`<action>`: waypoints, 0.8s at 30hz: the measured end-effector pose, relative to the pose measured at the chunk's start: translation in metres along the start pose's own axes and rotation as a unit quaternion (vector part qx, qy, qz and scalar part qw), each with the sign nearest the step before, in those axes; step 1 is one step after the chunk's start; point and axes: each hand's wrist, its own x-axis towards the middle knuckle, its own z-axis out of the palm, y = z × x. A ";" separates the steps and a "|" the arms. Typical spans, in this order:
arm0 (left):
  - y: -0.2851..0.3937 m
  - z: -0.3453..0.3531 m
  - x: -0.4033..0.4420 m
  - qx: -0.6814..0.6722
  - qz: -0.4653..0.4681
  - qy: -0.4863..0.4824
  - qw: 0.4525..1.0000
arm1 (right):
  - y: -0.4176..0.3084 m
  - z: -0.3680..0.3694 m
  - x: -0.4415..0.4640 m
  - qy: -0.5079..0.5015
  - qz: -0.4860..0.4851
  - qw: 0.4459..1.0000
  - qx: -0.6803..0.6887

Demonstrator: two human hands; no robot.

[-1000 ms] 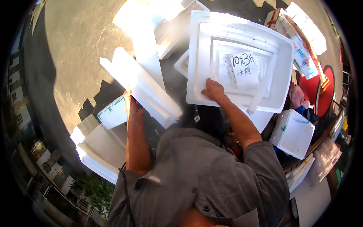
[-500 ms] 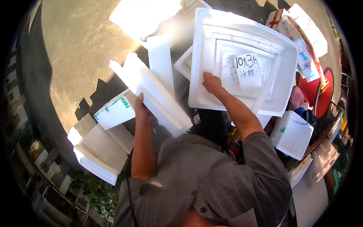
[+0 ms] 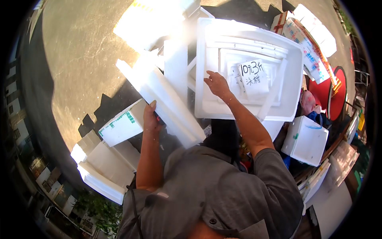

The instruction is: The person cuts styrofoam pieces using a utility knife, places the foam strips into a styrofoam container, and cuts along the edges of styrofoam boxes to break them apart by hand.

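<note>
My left hand (image 3: 151, 119) is closed around a small dark and red object (image 3: 160, 119), with the thumb up. It is against the edge of a long white foam piece (image 3: 169, 99), which slants across the view. My right hand (image 3: 217, 84) has its fingers apart over the left inner side of a large white foam box (image 3: 296, 79) and holds nothing. Smaller foam trays and a white card (image 3: 253, 77) with black handwriting lie inside this box.
A white box with green print (image 3: 123, 123) and an open foam box (image 3: 99, 175) stand at the left. Sunlit foam (image 3: 149, 24) lies at the top. Printed boxes (image 3: 306, 44), a red round object (image 3: 338, 93) and another foam box (image 3: 305, 139) are at the right.
My right hand has moved up and left along the large box, and its fingers have spread. The left hand and the long foam piece have shifted right in view.
</note>
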 end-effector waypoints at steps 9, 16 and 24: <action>-0.048 0.057 -0.004 0.005 -0.008 -0.024 1.000 | -0.065 -0.027 -0.107 0.004 0.063 0.857 0.511; -0.049 0.054 -0.028 -0.003 -0.026 -0.036 0.999 | -0.052 -0.020 -0.116 0.088 0.064 0.880 0.461; -0.032 0.076 -0.031 0.040 0.009 0.005 0.999 | 0.035 -0.113 -0.114 0.210 0.088 0.792 0.566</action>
